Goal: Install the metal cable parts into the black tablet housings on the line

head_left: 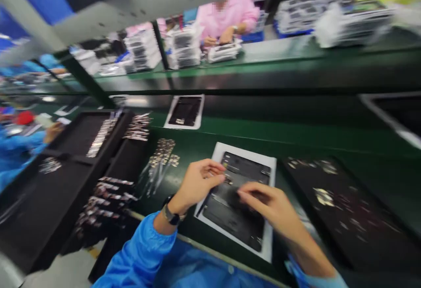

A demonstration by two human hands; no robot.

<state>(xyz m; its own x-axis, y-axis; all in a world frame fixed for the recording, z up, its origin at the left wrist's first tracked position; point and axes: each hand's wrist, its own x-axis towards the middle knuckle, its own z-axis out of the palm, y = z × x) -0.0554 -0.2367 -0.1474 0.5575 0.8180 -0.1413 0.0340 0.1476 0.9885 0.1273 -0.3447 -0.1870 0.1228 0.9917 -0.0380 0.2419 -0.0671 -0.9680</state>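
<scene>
A black flat device housing (237, 200) lies on a white sheet (272, 165) in front of me. My left hand (200, 180) is over its upper left part, thumb and forefinger closed at a small metallic part (228, 179). My right hand (271, 202) hovers over the housing's right side, its thumb and forefinger pinched together. Blur hides whatever that pinch holds, if anything. Left of the sheet, a cluster of small metallic parts with thin clear strips (162, 154) rests on the green bench (184, 147).
Black trays (69, 182) with rows of small parts stand at my left. Another dark tray (355, 209) with loose parts is at right. A second housing (186, 111) lies farther back. Across a raised ledge, a person in pink (226, 16) works among stacked white-wrapped pieces (186, 46).
</scene>
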